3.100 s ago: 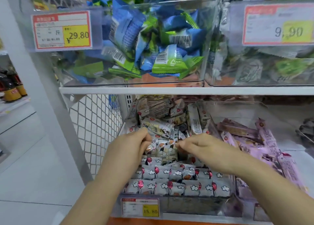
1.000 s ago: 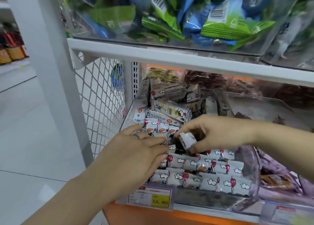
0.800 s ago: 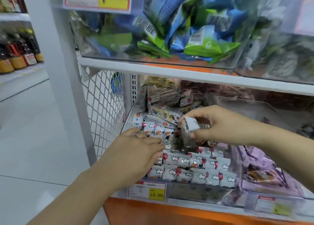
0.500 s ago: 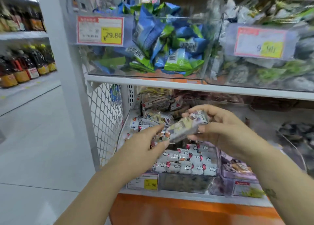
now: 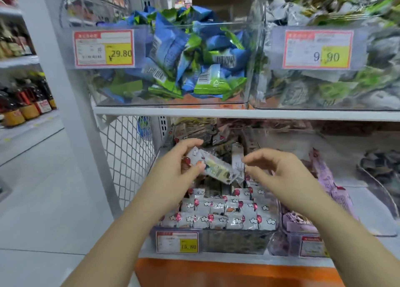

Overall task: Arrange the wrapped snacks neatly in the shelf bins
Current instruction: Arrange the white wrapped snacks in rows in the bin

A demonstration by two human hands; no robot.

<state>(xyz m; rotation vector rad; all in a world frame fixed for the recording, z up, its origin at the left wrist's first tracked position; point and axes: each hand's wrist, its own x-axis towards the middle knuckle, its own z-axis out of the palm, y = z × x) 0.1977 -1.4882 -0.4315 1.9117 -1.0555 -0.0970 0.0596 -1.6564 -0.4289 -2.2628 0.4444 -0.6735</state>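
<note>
— Above the lower bin (image 5: pixel 236 241), what does the left hand (image 5: pixel 181 163) hold?
— One wrapped snack bar (image 5: pixel 214 168), pinched at its left end, with the thumb (image 5: pixel 198 167) under it and the fingers (image 5: pixel 190 144) curled over the top.
— Which way does it lie?
— Its long side slopes from upper left down to lower right, printed face toward the camera. The lower right end sticks out free between the two hands, above the tidy rows of snacks (image 5: pixel 220 214) at the front of the bin.
— And the right hand (image 5: pixel 279 174)?
— Its fingers are loosely curled, with a narrow gap between thumb and forefinger. A second bar (image 5: pixel 237 161) stands upright just beside their tips. Whether they touch it, I cannot tell.
— Anything unclear?
— Motion blur smears the print on the wrappers. The loose heap (image 5: pixel 194 132) at the back of the bin is partly hidden by the hands and by the shelf edge (image 5: pixel 238 113) above. Purple packets (image 5: pixel 322 172) in the next bin are partly covered by the right forearm.
</note>
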